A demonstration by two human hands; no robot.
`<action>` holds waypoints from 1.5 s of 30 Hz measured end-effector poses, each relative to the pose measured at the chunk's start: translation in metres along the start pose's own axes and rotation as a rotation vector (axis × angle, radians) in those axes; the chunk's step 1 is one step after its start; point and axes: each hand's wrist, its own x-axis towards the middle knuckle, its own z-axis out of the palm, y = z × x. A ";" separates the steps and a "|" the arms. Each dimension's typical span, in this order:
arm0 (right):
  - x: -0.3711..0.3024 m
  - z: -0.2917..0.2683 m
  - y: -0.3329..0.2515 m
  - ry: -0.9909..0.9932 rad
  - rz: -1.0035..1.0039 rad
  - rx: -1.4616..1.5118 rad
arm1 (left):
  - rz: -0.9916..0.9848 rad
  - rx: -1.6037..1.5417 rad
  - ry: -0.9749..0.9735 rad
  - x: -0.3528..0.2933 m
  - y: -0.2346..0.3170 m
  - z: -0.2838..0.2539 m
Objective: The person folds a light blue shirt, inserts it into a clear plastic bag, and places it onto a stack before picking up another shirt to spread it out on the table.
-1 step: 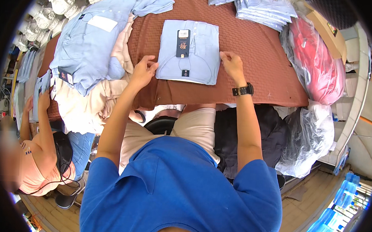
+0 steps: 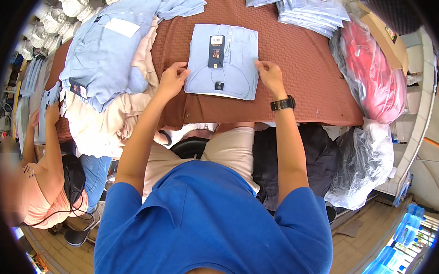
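Blue shirts [image 2: 103,48] lie heaped at my left. My left hand [image 2: 173,81], fingers loosely apart, is at the left edge of the folded shirt [image 2: 241,64], flat on the brown cloth [image 2: 305,74]. My right hand [image 2: 271,78] meets its right edge; whether it pinches, I cannot tell.

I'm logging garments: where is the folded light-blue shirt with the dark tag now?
In the head view, the folded shirt lies at upper centre on the brown textured cloth, between the person's left hand and right hand.
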 end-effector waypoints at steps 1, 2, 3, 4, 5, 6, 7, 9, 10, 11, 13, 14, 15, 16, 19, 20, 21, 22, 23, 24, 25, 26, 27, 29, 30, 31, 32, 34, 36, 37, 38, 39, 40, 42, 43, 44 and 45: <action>0.000 0.008 -0.004 -0.008 0.000 -0.037 | 0.061 0.028 0.020 0.011 -0.006 0.004; 0.003 0.012 -0.007 -0.012 0.004 -0.074 | 0.124 0.056 0.035 0.020 -0.009 0.007; 0.003 0.012 -0.009 -0.038 0.046 -0.081 | 0.072 0.041 0.025 0.018 0.009 0.011; 0.004 0.011 -0.011 -0.008 0.071 -0.060 | 0.064 0.038 0.031 0.018 0.014 0.016; 0.002 0.011 -0.016 0.017 0.095 -0.038 | 0.053 0.038 0.042 0.016 0.017 0.018; -0.001 0.012 -0.020 0.041 0.118 -0.015 | 0.041 0.037 0.053 0.013 0.021 0.019; -0.003 0.013 -0.020 0.059 0.126 -0.005 | -0.022 0.048 0.029 0.010 0.024 0.017; -0.006 0.013 -0.020 0.097 0.145 0.012 | 0.033 0.144 0.069 0.006 0.029 0.018; -0.007 0.013 -0.018 0.100 0.147 0.019 | 0.062 0.193 0.088 0.004 0.031 0.019; -0.006 0.015 -0.017 0.102 0.146 0.029 | 0.077 0.195 0.120 0.005 0.028 0.020; -0.005 0.017 -0.015 0.112 0.136 0.050 | 0.108 0.200 0.180 0.014 0.023 0.023; -0.004 0.018 -0.013 0.123 0.128 0.059 | 0.090 0.192 0.196 0.019 0.024 0.024; -0.003 0.018 -0.011 0.135 0.120 0.067 | 0.073 0.183 0.210 0.024 0.026 0.027; -0.003 0.020 -0.009 0.146 0.136 0.081 | 0.056 0.175 0.224 0.030 0.029 0.029; -0.002 0.030 -0.012 0.136 0.145 0.159 | 0.094 0.106 0.309 0.061 0.020 0.028; 0.000 0.032 -0.007 0.119 0.137 0.202 | 0.069 0.123 0.276 0.072 0.023 0.029; 0.002 0.033 -0.007 0.098 0.125 0.249 | 0.044 0.143 0.247 0.082 0.027 0.027; 0.002 0.034 -0.006 0.106 0.131 0.218 | 0.019 0.163 0.218 0.090 0.030 0.026; 0.002 0.034 -0.009 0.114 0.134 0.190 | 0.026 0.154 0.247 0.097 0.032 0.028; 0.001 0.035 -0.012 0.121 0.136 0.163 | -0.013 0.137 0.228 0.102 0.032 0.028; 0.000 0.035 -0.014 0.130 0.137 0.150 | -0.051 0.119 0.210 0.107 0.033 0.028; -0.003 0.035 -0.019 0.139 0.137 0.139 | -0.090 0.102 0.192 0.112 0.030 0.028; -0.003 0.035 -0.024 0.147 0.136 0.128 | -0.097 0.106 0.194 0.116 0.028 0.027; -0.001 0.041 -0.016 0.202 0.105 0.079 | -0.109 0.108 0.180 0.119 0.030 0.031; 0.001 0.040 -0.008 0.236 0.097 0.051 | -0.096 0.131 0.182 0.119 0.035 0.036; 0.006 0.037 -0.001 0.217 0.124 0.048 | -0.082 0.154 0.185 0.117 0.040 0.041; 0.006 0.036 -0.006 0.180 0.144 0.052 | -0.079 0.182 0.202 0.112 0.040 0.038; 0.005 0.032 -0.014 0.123 0.185 0.058 | -0.070 0.107 0.230 0.117 0.029 0.036; 0.002 0.027 -0.024 0.082 0.225 0.063 | -0.051 0.035 0.259 0.118 0.024 0.034; 0.003 0.027 -0.026 0.068 0.202 0.046 | -0.038 0.001 0.276 0.118 0.021 0.032; 0.004 0.026 -0.025 0.062 0.186 0.026 | -0.024 -0.035 0.284 0.117 0.021 0.034; 0.005 0.024 -0.024 0.055 0.168 0.007 | 0.011 0.071 0.306 0.114 0.021 0.033; 0.004 0.023 -0.021 0.043 0.147 0.061 | 0.046 0.177 0.330 0.110 0.020 0.030; 0.005 0.017 -0.010 0.032 0.112 0.168 | 0.022 0.354 0.291 0.098 0.027 0.029; 0.006 0.013 -0.004 -0.042 0.126 0.153 | -0.039 0.424 0.233 0.085 0.029 0.028; 0.003 0.008 -0.003 -0.120 0.141 0.143 | -0.103 0.499 0.176 0.070 0.034 0.024; -0.002 0.003 0.000 -0.189 0.160 0.133 | -0.100 0.501 0.104 0.059 0.038 0.023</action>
